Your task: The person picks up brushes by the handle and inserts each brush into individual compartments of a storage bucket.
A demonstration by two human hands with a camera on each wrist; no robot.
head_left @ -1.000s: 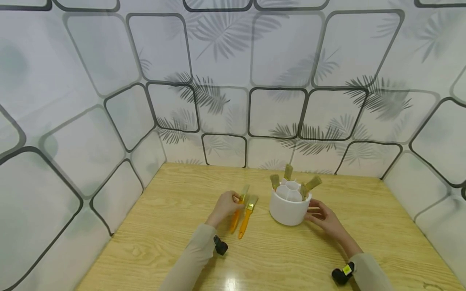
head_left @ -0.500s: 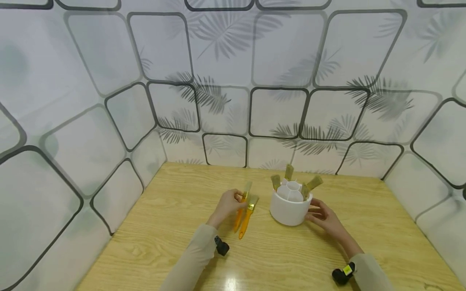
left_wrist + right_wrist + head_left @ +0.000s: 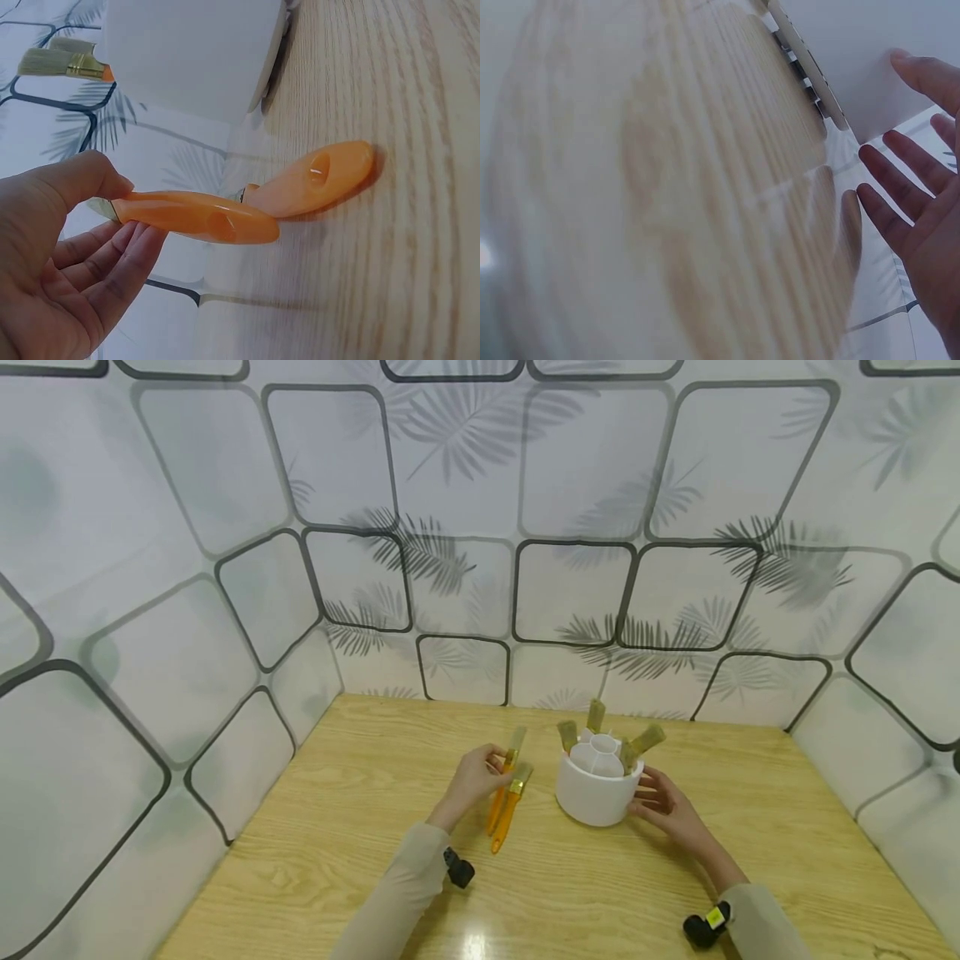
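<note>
My left hand pinches an orange-handled paintbrush between thumb and fingers near its metal band, the bristles pointing away. In the left wrist view its handle is raised off the wood. Just to its right, a second paintbrush lies on the table with its bristles toward the back. A round white divided holder stands farther right, several paintbrushes upright in it, bristles up. At the holder's right side, my right hand rests with relaxed, spread fingers, the thumb at the white wall.
The wood table meets a patterned wall covering at the back and on both sides. A small black camera sits on the left wrist, another camera on the right.
The left hand has lifted the paintbrush slightly and shifted it right, closer to the lying one. The right hand and the white holder stay in place.
</note>
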